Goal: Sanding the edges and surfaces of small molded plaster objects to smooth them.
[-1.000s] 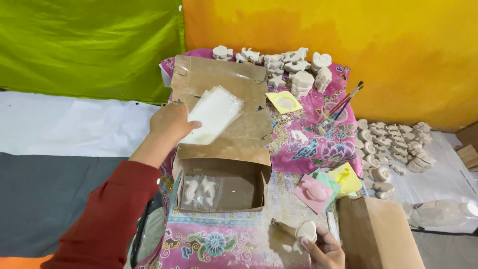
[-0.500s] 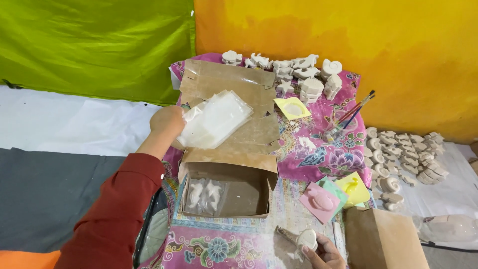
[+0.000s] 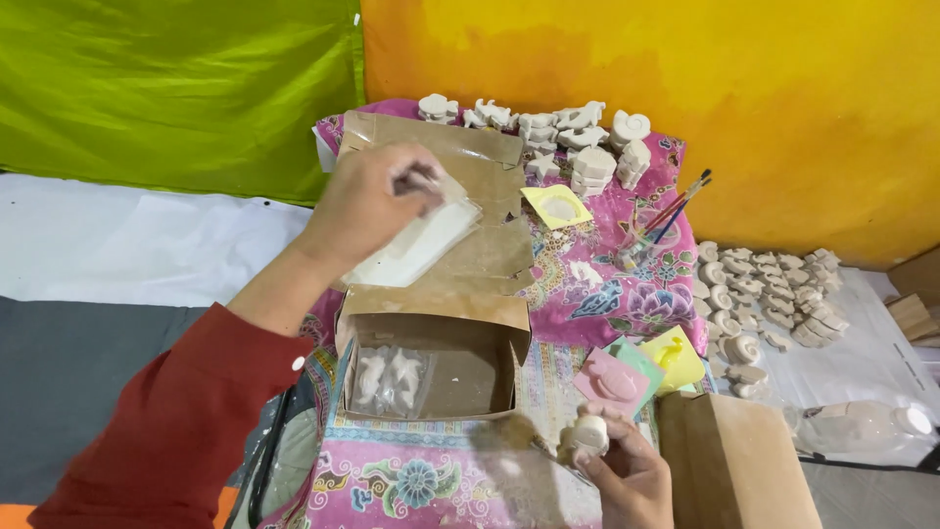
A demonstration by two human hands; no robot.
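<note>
Our left hand (image 3: 367,206), blurred, pinches a clear plastic bag of white powder (image 3: 416,245) in its fingers over the open brown cardboard box (image 3: 431,367), nearer us than before. Our right hand (image 3: 627,475), partly cut off, grips a small white plaster figure (image 3: 589,434).

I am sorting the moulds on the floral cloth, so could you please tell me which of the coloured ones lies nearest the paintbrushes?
The yellow square mould, alone beside the paintbrushes; the pink mould and the other yellow mould lie lower down, near the open cardboard box.
</note>
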